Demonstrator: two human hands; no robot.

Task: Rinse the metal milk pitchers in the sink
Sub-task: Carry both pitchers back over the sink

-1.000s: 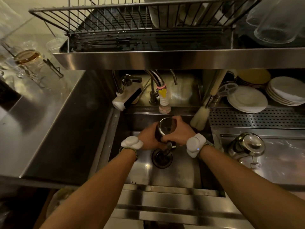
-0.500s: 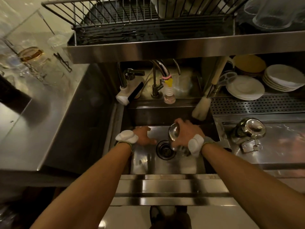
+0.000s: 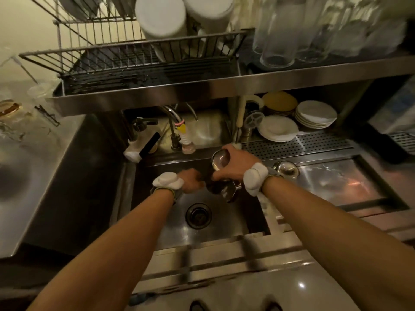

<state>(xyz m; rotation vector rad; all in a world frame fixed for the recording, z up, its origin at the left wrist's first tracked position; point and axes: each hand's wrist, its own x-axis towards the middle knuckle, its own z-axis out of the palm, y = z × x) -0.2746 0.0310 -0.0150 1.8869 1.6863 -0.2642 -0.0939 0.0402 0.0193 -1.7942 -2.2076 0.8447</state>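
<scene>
Over the sink (image 3: 224, 223), my right hand (image 3: 233, 167) grips a metal milk pitcher (image 3: 221, 158) from above. The pitcher is tilted, its open mouth toward the faucet and its handle (image 3: 232, 190) below my wrist. My left hand (image 3: 190, 181) is just left of the pitcher's dark lower body with curled fingers; blur and shadow hide whether they hold it. A second shiny pitcher (image 3: 286, 169) stands on the right drainboard, partly hidden behind my right wrist.
The faucet (image 3: 174, 124) and a soap dispenser (image 3: 140, 149) stand behind the basin, and the drain (image 3: 198, 215) is in its floor. Stacked plates (image 3: 278, 131) sit at the back right. A steel shelf (image 3: 224, 86) with a dish rack and glasses overhangs the sink.
My right hand has lifted the pitcher up and back toward the faucet. My left hand has come off the sink floor and moved right, next to the pitcher. The camera tilted up.
</scene>
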